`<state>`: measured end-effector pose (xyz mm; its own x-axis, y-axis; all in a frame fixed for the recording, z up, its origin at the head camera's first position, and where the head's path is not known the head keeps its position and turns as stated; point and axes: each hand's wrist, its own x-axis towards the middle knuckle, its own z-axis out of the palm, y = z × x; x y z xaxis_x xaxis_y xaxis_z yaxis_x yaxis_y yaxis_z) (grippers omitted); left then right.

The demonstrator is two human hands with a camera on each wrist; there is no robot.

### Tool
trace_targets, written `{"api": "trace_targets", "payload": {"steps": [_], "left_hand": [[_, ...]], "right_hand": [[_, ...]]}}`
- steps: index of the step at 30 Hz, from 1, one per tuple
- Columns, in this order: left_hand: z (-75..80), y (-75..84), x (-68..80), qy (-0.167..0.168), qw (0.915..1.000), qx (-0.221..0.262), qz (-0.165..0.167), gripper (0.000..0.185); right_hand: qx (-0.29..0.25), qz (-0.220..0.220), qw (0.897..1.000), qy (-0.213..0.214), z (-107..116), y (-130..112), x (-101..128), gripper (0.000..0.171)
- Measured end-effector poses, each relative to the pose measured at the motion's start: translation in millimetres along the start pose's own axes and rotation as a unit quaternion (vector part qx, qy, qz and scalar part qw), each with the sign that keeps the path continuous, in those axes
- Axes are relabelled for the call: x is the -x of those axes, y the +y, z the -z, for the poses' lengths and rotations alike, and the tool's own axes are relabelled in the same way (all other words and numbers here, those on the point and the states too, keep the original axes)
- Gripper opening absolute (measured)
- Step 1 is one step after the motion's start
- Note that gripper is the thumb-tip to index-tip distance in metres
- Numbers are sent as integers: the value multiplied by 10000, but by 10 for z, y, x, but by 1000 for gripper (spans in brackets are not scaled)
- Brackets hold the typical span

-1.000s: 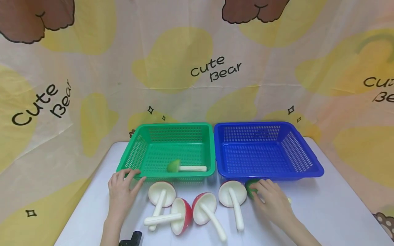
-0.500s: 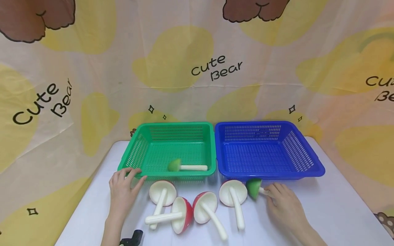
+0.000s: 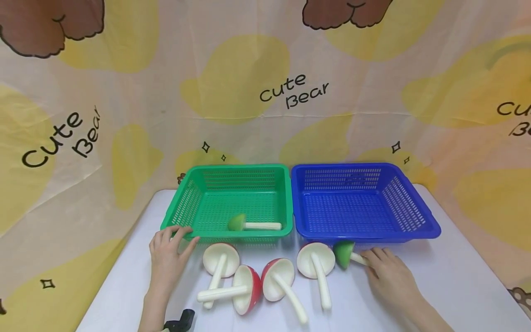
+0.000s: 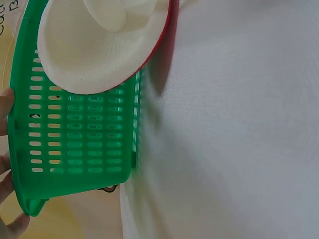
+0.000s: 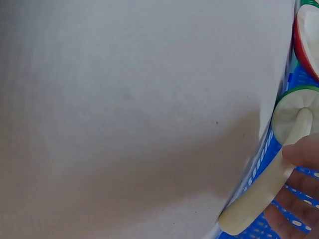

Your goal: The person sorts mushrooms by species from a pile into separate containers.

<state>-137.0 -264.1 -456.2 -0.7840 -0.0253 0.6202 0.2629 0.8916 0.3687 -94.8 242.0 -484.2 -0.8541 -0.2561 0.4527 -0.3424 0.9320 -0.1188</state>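
The fingers (image 5: 304, 152) of the right hand (image 3: 392, 276) are pinching the stem of a green-capped toy mushroom (image 3: 344, 254), the thumb pressing one side and the other fingers the opposite one. That mushroom is lying sideways before the blue basket (image 3: 373, 238), toward the bench's right edge; whether it is clearing the surface, I cannot tell. The cap is probably the heavier end, so a firm pinch nearer to it should stop it dipping, and leading it away from the neighbouring red cap should avoid a knock.

The left hand (image 3: 170, 253) is resting loosely spread fingers on the green basket (image 3: 215, 234), at its near left corner; light contact there is likely enough to steady it. Inside, a light-green-capped mushroom (image 3: 237, 222) is lying along the near wall.

Four red-capped mushrooms (image 3: 247, 290) are lying in front of the baskets, two with crossing stems. Both baskets are standing side by side along the far edge of the bench (image 3: 448, 276).
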Motion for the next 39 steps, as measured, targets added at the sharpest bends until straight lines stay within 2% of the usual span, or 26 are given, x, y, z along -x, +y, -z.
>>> {"api": "trace_targets", "payload": {"steps": [5, 18, 34, 36, 38, 39], "left_hand": [[-12, 11, -8, 64, 10000, 3, -49, 29], [-16, 13, -14, 186, 9997, -35, -125, 28], [-8, 3, 14, 147, 9998, -26, -92, 30], [-5, 4, 12, 135, 9999, -20, -87, 30], [-2, 8, 4, 136, 9999, -5, -91, 30], [-1, 10, 0, 137, 9999, -2, -94, 29]], "right_hand": [[61, 53, 9999, -137, 11, 18, -9, 29], [77, 474, 9984, 307, 54, 38, 41, 28], [142, 830, 9960, 291, 350, -48, 108, 31], [91, 917, 9951, 355, 391, -66, 92, 27], [48, 1020, 9937, 463, 424, -90, 68, 16], [19, 1064, 9930, 509, 442, -104, 52, 21]]}}
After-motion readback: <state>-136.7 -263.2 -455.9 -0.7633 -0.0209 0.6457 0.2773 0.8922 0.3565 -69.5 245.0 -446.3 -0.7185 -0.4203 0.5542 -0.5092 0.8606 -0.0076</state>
